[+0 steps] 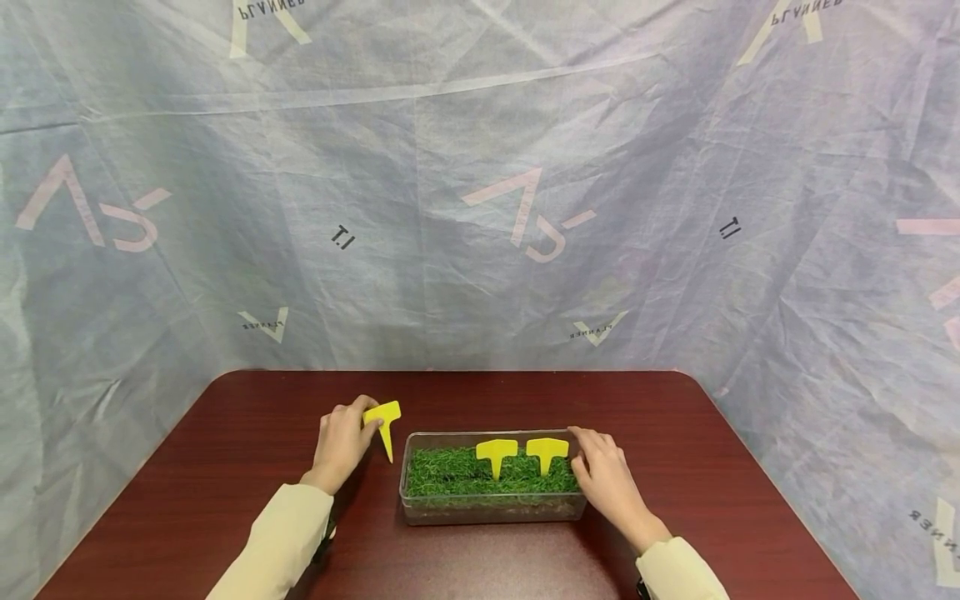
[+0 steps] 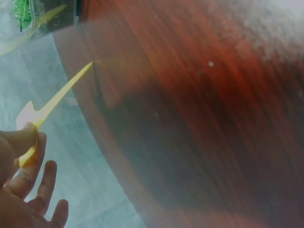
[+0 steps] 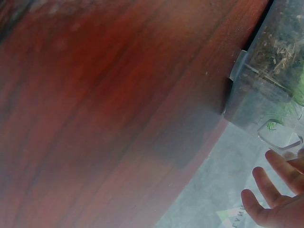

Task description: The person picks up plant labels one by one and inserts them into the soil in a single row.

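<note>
My left hand [image 1: 343, 442] pinches a yellow T-shaped plant label [image 1: 387, 423] between thumb and fingers, left of a clear plastic box [image 1: 491, 510]. The label's pointed stem slants downward over the table; in the left wrist view the label [image 2: 61, 95] shows edge-on, the other fingers loosely spread. Green artificial grass [image 1: 450, 473] fills the box. Two more yellow labels, a left one [image 1: 497, 451] and a right one [image 1: 547, 450], stand upright in it. My right hand [image 1: 609, 482] rests at the box's right end, fingers extended, fingertips right at the rim.
The box stands on a dark red wooden table [image 1: 300, 398] with rounded far corners. Grey printed fabric [image 1: 420, 283] hangs behind the table and along both sides. At the box's end is a handle-like cutout [image 3: 280, 135].
</note>
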The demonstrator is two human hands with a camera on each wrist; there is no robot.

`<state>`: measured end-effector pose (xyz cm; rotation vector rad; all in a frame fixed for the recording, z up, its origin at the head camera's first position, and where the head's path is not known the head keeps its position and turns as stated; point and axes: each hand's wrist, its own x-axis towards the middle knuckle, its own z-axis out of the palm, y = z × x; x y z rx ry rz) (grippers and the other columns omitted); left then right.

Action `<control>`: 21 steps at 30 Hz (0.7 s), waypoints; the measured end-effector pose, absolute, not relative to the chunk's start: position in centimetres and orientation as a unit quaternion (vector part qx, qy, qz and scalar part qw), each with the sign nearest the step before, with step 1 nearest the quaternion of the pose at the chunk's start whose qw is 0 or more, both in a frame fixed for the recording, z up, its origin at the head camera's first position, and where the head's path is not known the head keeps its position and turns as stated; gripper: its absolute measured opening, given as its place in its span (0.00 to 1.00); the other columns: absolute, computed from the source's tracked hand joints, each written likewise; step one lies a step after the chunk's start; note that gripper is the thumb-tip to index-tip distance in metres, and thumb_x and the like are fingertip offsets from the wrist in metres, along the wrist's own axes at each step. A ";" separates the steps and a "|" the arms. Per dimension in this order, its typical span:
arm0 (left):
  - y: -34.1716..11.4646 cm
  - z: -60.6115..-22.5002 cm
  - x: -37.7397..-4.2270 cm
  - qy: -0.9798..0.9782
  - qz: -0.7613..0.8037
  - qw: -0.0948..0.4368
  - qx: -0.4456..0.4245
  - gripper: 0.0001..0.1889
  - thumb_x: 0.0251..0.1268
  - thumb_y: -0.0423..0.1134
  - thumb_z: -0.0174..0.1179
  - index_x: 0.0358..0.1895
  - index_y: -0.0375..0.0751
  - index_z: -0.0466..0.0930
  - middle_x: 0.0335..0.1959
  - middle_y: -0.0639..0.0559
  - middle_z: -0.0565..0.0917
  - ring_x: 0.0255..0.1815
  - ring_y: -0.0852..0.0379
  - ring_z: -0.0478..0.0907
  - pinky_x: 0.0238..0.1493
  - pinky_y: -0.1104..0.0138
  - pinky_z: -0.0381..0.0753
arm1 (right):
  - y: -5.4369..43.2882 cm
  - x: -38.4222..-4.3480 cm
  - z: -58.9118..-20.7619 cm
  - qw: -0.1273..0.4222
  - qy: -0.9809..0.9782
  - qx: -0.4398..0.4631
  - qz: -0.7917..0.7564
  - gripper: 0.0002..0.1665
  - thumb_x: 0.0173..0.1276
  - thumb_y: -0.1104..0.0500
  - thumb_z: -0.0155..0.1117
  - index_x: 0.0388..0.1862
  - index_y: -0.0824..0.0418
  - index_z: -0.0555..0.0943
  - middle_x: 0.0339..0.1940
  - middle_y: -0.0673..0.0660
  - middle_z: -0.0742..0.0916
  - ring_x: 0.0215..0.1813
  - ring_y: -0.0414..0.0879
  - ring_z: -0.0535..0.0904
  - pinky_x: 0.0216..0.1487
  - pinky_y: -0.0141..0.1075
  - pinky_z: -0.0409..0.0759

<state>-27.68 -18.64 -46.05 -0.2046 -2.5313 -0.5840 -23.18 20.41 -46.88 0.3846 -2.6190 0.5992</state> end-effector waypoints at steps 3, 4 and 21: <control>-18.5 -45.9 -27.5 -0.935 -0.213 0.271 -0.083 0.12 0.55 0.38 0.64 0.42 0.42 0.78 0.27 0.48 0.82 0.35 0.45 0.77 0.41 0.50 0.69 | 20.4 -23.2 -46.9 0.209 -0.944 0.138 0.217 0.23 0.62 0.64 0.52 0.59 0.60 0.73 0.48 0.57 0.81 0.53 0.55 0.73 0.49 0.54 0.68; -18.5 -45.9 -27.5 -0.935 -0.213 0.272 -0.085 0.11 0.56 0.38 0.64 0.42 0.42 0.78 0.26 0.49 0.81 0.36 0.45 0.76 0.42 0.50 0.69 | 20.4 -23.2 -46.9 0.207 -0.944 0.138 0.217 0.23 0.63 0.64 0.52 0.59 0.60 0.72 0.48 0.57 0.81 0.54 0.55 0.72 0.49 0.54 0.68; -17.8 -44.7 -26.7 -0.914 -0.197 0.338 -0.107 0.11 0.55 0.37 0.64 0.41 0.42 0.78 0.23 0.48 0.82 0.38 0.44 0.77 0.44 0.50 0.69 | 20.4 -23.3 -46.9 0.208 -0.943 0.138 0.220 0.23 0.62 0.64 0.52 0.58 0.61 0.73 0.49 0.57 0.81 0.53 0.55 0.73 0.49 0.55 0.68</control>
